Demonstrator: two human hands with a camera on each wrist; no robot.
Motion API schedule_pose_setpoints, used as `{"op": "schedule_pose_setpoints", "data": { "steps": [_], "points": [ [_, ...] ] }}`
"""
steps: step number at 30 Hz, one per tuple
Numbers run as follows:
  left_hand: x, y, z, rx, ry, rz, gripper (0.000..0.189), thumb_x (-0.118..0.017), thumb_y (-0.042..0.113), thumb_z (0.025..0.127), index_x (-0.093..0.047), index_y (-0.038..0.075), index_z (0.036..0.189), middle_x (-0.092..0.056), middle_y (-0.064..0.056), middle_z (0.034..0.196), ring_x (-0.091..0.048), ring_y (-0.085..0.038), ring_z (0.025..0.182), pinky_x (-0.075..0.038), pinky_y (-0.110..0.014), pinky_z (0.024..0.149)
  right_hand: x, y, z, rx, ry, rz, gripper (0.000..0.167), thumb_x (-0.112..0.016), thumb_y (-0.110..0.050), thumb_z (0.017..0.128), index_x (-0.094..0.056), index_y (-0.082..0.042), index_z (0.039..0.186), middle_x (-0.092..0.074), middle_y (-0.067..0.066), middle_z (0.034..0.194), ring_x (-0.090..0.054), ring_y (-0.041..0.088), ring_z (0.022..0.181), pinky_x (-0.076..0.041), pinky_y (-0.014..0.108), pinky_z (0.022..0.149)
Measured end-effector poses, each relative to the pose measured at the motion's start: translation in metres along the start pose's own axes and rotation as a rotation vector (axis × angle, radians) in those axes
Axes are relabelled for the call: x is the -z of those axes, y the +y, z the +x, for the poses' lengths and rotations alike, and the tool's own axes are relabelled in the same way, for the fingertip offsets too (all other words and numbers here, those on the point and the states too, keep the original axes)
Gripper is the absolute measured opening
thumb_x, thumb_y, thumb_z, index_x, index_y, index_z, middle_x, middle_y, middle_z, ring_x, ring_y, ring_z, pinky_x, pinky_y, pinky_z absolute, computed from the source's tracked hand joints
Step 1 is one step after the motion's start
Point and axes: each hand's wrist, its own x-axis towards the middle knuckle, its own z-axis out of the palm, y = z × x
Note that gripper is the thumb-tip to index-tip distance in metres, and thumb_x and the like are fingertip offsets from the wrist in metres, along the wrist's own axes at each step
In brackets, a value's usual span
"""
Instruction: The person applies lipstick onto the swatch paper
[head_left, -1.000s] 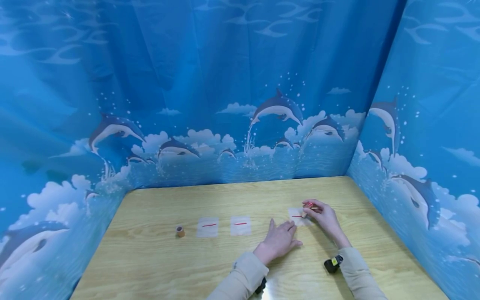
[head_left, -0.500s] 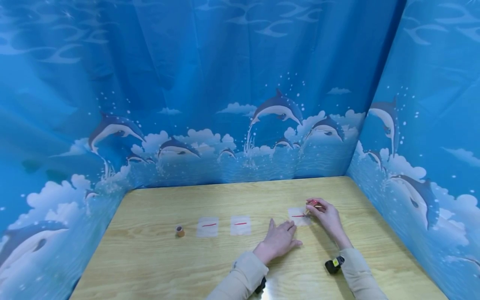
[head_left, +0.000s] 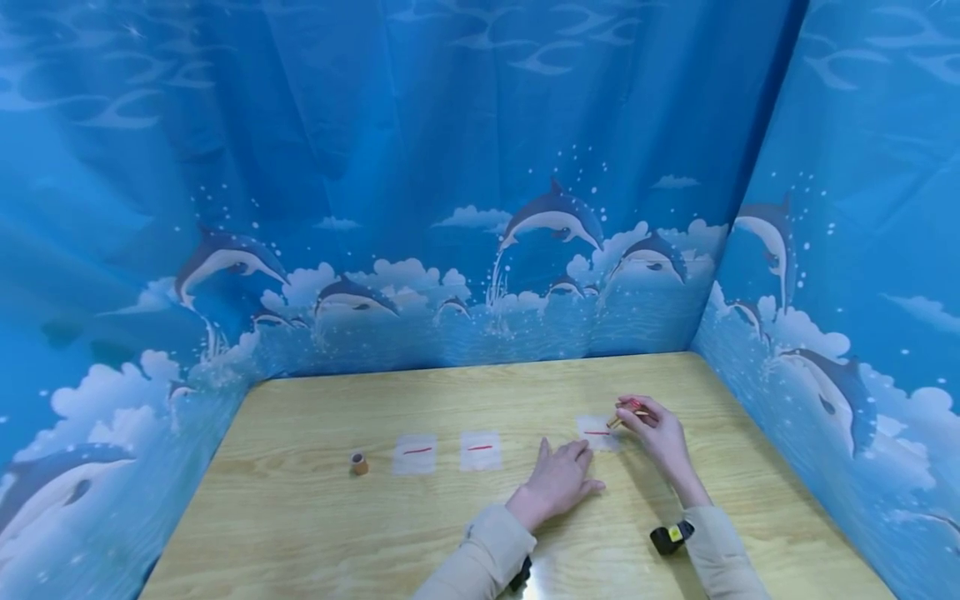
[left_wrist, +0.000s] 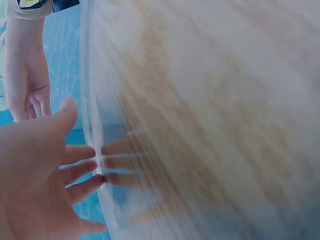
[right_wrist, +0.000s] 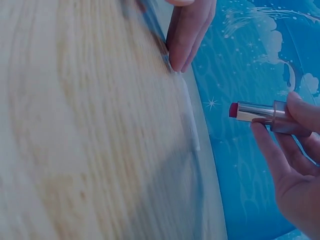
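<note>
Lipstick [right_wrist: 270, 116], one: metallic tube, red bullet bared at its tip. We find it in the right hand [head_left: 652, 432], pinched between thumb and curled fingers, held aslant beside the rightmost paper square [head_left: 592, 422]. In the right wrist view we see its tip raised, apart from the sheet.

Left hand [head_left: 558, 482], one: palm down, fingers straight and somewhat spread, gripping nothing. We place its fingertips at the near edge of that same rightmost square.

Paper squares, thin and white, three in a row: the leftmost paper square [head_left: 415, 465] and the middle paper square [head_left: 481, 460] lie near each other; the rightmost lies well apart from them. Each, we note, bears one short red stroke [head_left: 481, 447].

Cap [head_left: 360, 464], one, brown: we see it standing upright just left of the leftmost square, a dark hollow at its top.

Table [head_left: 300, 533], one, pale wood grain, carrying all the foregoing.

Sleeves, two, beige; at the right sleeve [head_left: 723, 542] we count a black device [head_left: 671, 537] with a yellow label.

Curtain [head_left: 375, 167], blue, printed with leaping dolphins, clouds and water: we observe it behind and beside the table.
</note>
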Motion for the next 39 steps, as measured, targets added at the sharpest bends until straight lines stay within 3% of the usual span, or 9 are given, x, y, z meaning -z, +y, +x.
{"op": "schedule_pose_setpoints", "data": {
  "steps": [2, 6, 15, 22, 39],
  "points": [
    [-0.001, 0.0, 0.0, -0.005, 0.017, 0.007, 0.062, -0.047, 0.057, 0.102, -0.052, 0.015, 0.148, -0.047, -0.001, 0.155, -0.048, -0.017, 0.139, -0.036, -0.058, 0.116, 0.0, -0.001, -0.001, 0.007, 0.003, 0.032, 0.041, -0.073, -0.012, 0.095, -0.062, 0.009, 0.128, -0.069, 0.025, 0.119, -0.068, -0.002, 0.09, -0.059, 0.018, 0.081],
    [-0.002, 0.0, 0.001, -0.011, 0.048, 0.024, 0.062, -0.048, 0.057, 0.102, -0.052, 0.015, 0.147, -0.051, 0.0, 0.15, -0.05, -0.018, 0.137, -0.038, -0.057, 0.115, 0.001, -0.003, -0.002, 0.009, 0.001, 0.077, 0.041, -0.072, -0.008, 0.095, -0.06, 0.012, 0.128, -0.073, 0.011, 0.115, -0.068, -0.002, 0.091, -0.059, 0.018, 0.081],
    [-0.001, 0.0, 0.0, -0.017, 0.069, 0.023, 0.058, -0.05, 0.056, 0.101, -0.053, 0.019, 0.145, -0.056, 0.0, 0.145, -0.052, -0.019, 0.134, -0.039, -0.058, 0.114, 0.0, -0.008, -0.006, 0.01, 0.009, 0.087, 0.042, -0.073, -0.012, 0.095, -0.06, 0.011, 0.128, -0.073, -0.011, 0.105, -0.069, 0.0, 0.091, -0.059, 0.019, 0.082],
    [0.0, 0.0, 0.0, -0.028, 0.102, 0.044, 0.054, -0.05, 0.055, 0.102, -0.057, 0.018, 0.141, -0.055, 0.001, 0.146, -0.053, -0.018, 0.133, -0.04, -0.057, 0.113, -0.002, -0.008, -0.008, -0.001, 0.008, 0.115, 0.043, -0.072, -0.011, 0.095, -0.058, 0.013, 0.129, -0.073, -0.007, 0.108, -0.069, 0.0, 0.091, -0.059, 0.019, 0.082],
    [0.003, -0.007, -0.009, -0.046, 0.12, -0.013, 0.053, -0.046, 0.052, 0.104, -0.056, 0.017, 0.143, -0.056, -0.002, 0.147, -0.052, -0.018, 0.135, -0.038, -0.055, 0.116, -0.011, -0.009, -0.011, -0.018, 0.018, 0.136, 0.046, -0.072, -0.016, 0.095, -0.058, 0.012, 0.129, -0.072, -0.016, 0.104, -0.069, 0.001, 0.095, -0.059, 0.021, 0.086]
  ]
}}
